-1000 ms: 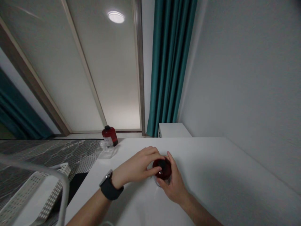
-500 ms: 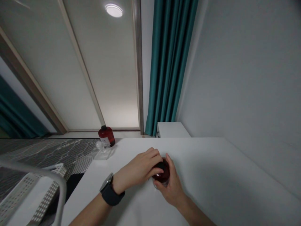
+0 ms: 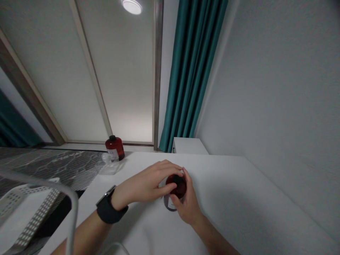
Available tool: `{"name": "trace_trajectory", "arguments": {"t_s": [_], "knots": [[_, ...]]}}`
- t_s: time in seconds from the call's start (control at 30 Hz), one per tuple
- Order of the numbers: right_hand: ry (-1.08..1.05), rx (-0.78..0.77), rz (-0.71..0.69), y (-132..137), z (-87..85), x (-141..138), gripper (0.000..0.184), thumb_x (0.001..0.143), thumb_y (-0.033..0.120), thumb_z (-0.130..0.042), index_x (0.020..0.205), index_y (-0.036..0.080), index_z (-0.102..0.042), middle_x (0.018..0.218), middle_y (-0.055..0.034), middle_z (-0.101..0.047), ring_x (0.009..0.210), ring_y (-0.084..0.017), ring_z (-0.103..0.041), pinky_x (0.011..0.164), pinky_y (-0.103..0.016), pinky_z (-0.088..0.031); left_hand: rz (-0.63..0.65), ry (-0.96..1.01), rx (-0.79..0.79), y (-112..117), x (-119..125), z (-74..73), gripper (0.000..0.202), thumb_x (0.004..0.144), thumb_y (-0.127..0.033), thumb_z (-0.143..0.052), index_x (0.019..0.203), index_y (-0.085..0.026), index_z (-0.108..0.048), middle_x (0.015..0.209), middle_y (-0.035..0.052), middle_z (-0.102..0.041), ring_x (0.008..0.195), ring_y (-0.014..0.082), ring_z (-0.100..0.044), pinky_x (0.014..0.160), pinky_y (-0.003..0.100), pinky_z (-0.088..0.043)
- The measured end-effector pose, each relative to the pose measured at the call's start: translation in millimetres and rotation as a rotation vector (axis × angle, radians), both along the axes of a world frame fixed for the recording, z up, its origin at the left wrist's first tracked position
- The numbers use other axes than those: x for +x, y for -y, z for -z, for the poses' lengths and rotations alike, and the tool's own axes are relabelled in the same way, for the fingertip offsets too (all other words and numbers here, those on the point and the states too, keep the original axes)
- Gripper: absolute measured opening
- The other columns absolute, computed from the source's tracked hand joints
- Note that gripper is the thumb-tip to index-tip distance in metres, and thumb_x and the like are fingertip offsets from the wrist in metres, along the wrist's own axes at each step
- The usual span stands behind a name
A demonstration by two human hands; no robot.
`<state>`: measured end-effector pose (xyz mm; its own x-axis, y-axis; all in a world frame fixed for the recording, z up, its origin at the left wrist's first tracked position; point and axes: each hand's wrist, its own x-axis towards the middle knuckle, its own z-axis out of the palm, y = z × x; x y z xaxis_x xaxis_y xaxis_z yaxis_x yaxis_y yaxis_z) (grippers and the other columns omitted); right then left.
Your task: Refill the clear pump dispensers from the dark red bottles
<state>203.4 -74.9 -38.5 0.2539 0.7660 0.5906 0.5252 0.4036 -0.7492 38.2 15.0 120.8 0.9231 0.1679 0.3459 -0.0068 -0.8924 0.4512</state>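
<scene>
A small dark red bottle [image 3: 178,189] with a black cap stands on the white table [image 3: 239,198] in front of me. My right hand [image 3: 187,205] wraps round its body from the right. My left hand [image 3: 145,186], with a black watch on the wrist, reaches in from the left, and its fingertips pinch the black cap on top. The lower part of the bottle is hidden behind my fingers.
A second dark red bottle [image 3: 114,148] stands at the table's far left corner beside a clear plastic item [image 3: 107,165]. A white perforated basket [image 3: 23,216] with a metal rail sits at the left. A teal curtain [image 3: 191,71] hangs behind, above a small white cabinet [image 3: 189,145].
My view has tilted and shifted, so everything sits a little further left and higher. Both hands stay on the bottle, and the left fingers have shifted on the cap.
</scene>
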Motion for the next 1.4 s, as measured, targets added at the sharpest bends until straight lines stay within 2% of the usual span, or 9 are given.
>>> {"name": "trace_trajectory", "arguments": {"t_s": [0.1,0.3,0.47,0.63,0.8,0.93,1.13,1.3,1.4], "knots": [[-0.026,-0.012,-0.059,0.2,-1.2,-1.3,0.082,0.090,0.042,-0.062,0.155,0.018,-0.019,0.150,-0.0159,-0.046,0.135,-0.031,-0.049,0.110,-0.046,-0.045,0.038,-0.048,-0.010,4.5,2.8,-0.1,0.028,0.095,-0.020,-0.057,0.123,-0.020,-0.059,0.118,0.0086,-0.068,0.113,0.0231,-0.060,0.102,0.038,-0.046],[0.035,0.005,-0.020,1.0,-1.2,-2.6,0.081,0.089,0.045,-0.061,0.154,0.020,-0.021,0.146,-0.0157,-0.049,0.131,-0.033,-0.052,0.110,-0.049,-0.044,-0.146,-0.010,0.043,-0.1,-0.1,1.3,0.017,0.097,-0.023,-0.052,0.110,-0.020,-0.063,0.086,0.0024,-0.065,0.085,0.0199,-0.062,0.085,0.034,-0.050],[0.061,0.029,-0.027,-0.5,-0.4,-1.1,0.080,0.090,0.045,-0.060,0.154,0.020,-0.020,0.152,-0.0160,-0.043,0.137,-0.033,-0.047,0.112,-0.049,-0.041,-0.026,0.014,0.029,-0.7,1.7,6.0,0.028,0.097,-0.011,-0.046,0.118,-0.021,-0.060,0.113,0.0059,-0.067,0.108,0.0204,-0.059,0.099,0.036,-0.046],[0.066,0.009,-0.026,-0.2,-0.8,-0.7,0.081,0.090,0.045,-0.061,0.154,0.020,-0.019,0.151,-0.0165,-0.044,0.135,-0.032,-0.049,0.111,-0.049,-0.043,-0.109,0.030,0.072,1.7,3.7,6.4,0.021,0.095,-0.015,-0.050,0.112,-0.020,-0.062,0.093,0.0039,-0.065,0.093,0.0210,-0.059,0.099,0.041,-0.045],[0.066,0.017,-0.029,0.0,-2.5,-1.4,0.081,0.089,0.046,-0.061,0.154,0.021,-0.020,0.152,-0.0166,-0.043,0.137,-0.033,-0.046,0.112,-0.051,-0.041,-0.024,0.004,0.048,0.5,5.0,8.9,0.036,0.087,-0.003,-0.046,0.115,-0.021,-0.059,0.109,0.0054,-0.065,0.105,0.0211,-0.058,0.105,0.042,-0.042],[0.053,-0.013,-0.017,0.2,-3.7,-2.0,0.082,0.088,0.046,-0.062,0.154,0.021,-0.020,0.147,-0.0170,-0.048,0.132,-0.034,-0.052,0.109,-0.053,-0.043,-0.113,0.007,0.070,-2.1,3.6,11.2,0.032,0.083,-0.003,-0.048,0.107,-0.019,-0.060,0.091,0.0029,-0.063,0.091,0.0207,-0.058,0.093,0.039,-0.048],[0.066,0.018,-0.029,0.4,-4.6,-2.7,0.082,0.088,0.046,-0.062,0.154,0.019,-0.020,0.151,-0.0179,-0.044,0.136,-0.034,-0.048,0.111,-0.051,-0.042,-0.010,-0.032,0.039,-1.0,2.7,10.1,0.039,0.087,-0.004,-0.048,0.121,-0.022,-0.058,0.113,0.0054,-0.065,0.108,0.0213,-0.058,0.106,0.041,-0.042],[0.028,-0.008,-0.051,1.8,-6.2,-3.7,0.083,0.088,0.043,-0.063,0.154,0.019,-0.019,0.146,-0.0179,-0.049,0.132,-0.033,-0.053,0.110,-0.052,-0.043,-0.039,-0.087,0.029,-0.9,3.7,8.4,0.033,0.092,-0.014,-0.054,0.123,-0.023,-0.060,0.103,0.0056,-0.062,0.098,0.0221,-0.059,0.093,0.037,-0.049],[0.026,-0.010,-0.061,1.9,-6.4,-3.5,0.083,0.087,0.042,-0.063,0.154,0.019,-0.019,0.148,-0.0180,-0.048,0.133,-0.033,-0.052,0.111,-0.052,-0.043,-0.030,-0.068,0.004,-1.9,3.2,8.6,0.033,0.091,-0.016,-0.057,0.123,-0.023,-0.060,0.107,0.0061,-0.062,0.101,0.0222,-0.060,0.094,0.038,-0.050]]}}
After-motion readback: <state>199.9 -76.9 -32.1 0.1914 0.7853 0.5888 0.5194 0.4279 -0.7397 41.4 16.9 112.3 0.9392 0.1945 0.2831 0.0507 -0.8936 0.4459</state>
